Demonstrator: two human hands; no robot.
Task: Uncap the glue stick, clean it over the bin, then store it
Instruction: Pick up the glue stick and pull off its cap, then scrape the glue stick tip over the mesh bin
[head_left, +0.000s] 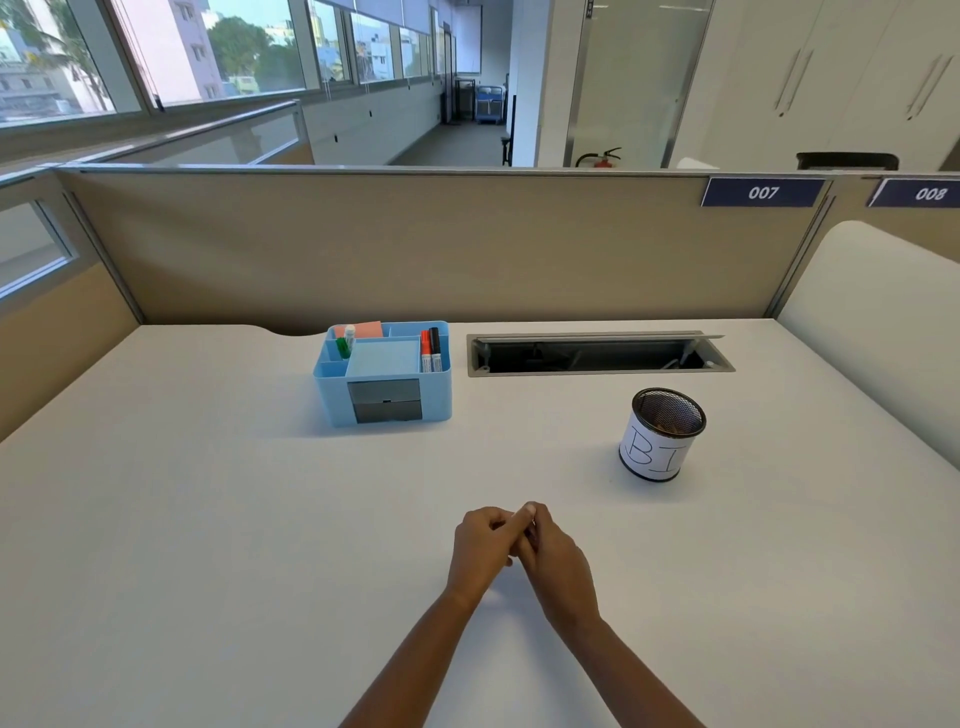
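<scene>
A white worktop (208, 519) sits in a beige-partitioned office cubicle beside windows. At 11 o'clock, one blue organizer (382, 374) holds one glue stick (347, 340) and two markers (430, 349). At 1 o'clock stands one mesh bin (661, 434). Left hand (478, 545) and right hand (558, 564) are clasped together; neither grip holds any object.

One head-worn wide-angle view looks forward and down across the white desk (208, 519) from its near edge, facing the beige partition (415, 249) at 12 o'clock. The desk's near part sits close beneath it; windows (156, 52) recede at 10 o'clock, cabinets (831, 67) at 2 o'clock.
</scene>
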